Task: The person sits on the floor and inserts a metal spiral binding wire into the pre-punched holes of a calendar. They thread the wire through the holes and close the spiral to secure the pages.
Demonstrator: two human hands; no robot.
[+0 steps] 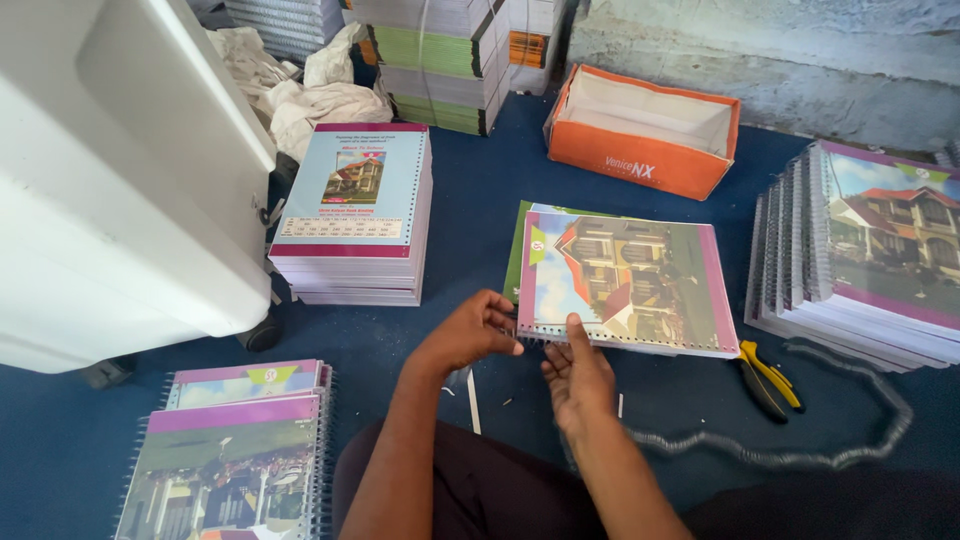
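A punched notebook [630, 280] with a house picture on its cover lies on the blue floor in front of me, its row of holes along the near edge. My left hand [468, 332] pinches the near left corner of that edge. My right hand [575, 375] holds the same edge a little further right, thumb pressed on the cover. A long wire spiral coil [800, 455] trails over the floor from near my right hand toward the right.
Yellow-handled pliers [768, 378] lie right of the notebook. Bound notebooks are stacked at right [870, 260] and near left [240, 450]. An unbound stack [355, 215] stands beside a white machine [110, 170]. An open orange box [642, 130] and more stacks [440, 60] sit behind.
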